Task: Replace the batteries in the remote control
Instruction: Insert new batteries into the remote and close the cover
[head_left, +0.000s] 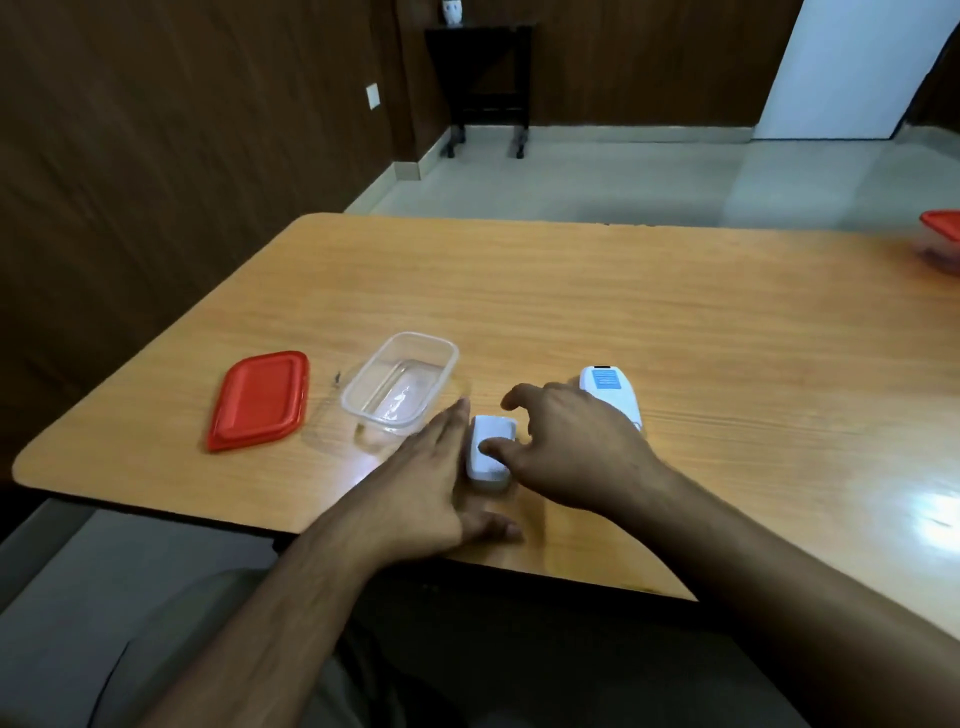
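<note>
From the head camera, my left hand (434, 480) lay flat on the wooden table (675, 322) with its fingers straight, touching the left side of a small white piece (488, 457), and my right hand (571, 452) hovered over this piece with spread, slightly bent fingers, its thumb resting on top of it. The white remote control (613, 392) lay just behind my right hand, partly hidden by it. To the left stood a clear plastic container (400, 382), and beside it lay its red lid (260, 400).
</note>
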